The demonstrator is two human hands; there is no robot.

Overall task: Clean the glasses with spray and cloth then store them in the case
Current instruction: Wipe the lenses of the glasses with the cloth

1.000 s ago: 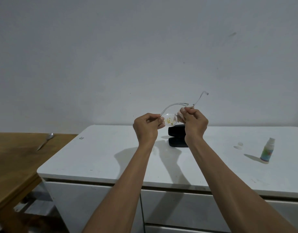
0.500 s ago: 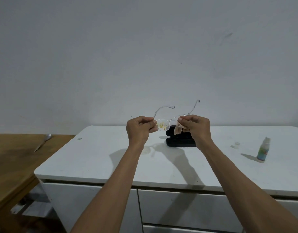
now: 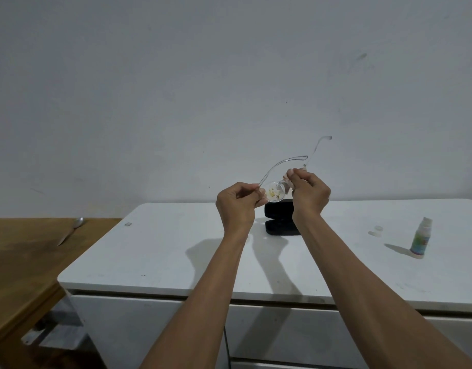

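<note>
The glasses [image 3: 276, 193] are clear and see-through, with thin bent arms that stick up and away, and they are held in the air above the white cabinet [image 3: 176, 251]. One round lens has yellow-brown specks on it. The left hand [image 3: 239, 206] pinches the left edge of that lens, with its fingers curled in tight on the frame. The right hand [image 3: 311, 194] grips the other side of the glasses, fingers curled together; a bit of pale cloth seems to be under them, but it is hard to tell. The black case [image 3: 280, 221] lies open on the cabinet top, right under and behind the hands, and it looks smooth and rounded. To the right of the case stands a small spray bottle [image 3: 420, 239] with a colourful label, and its little clear cap [image 3: 376, 231] lies between the bottle and the case. The cabinet top is flat and shiny. To the left of the cabinet is a brown wooden table [image 3: 21, 262] with a metal spoon [image 3: 71, 230] on it.
</note>
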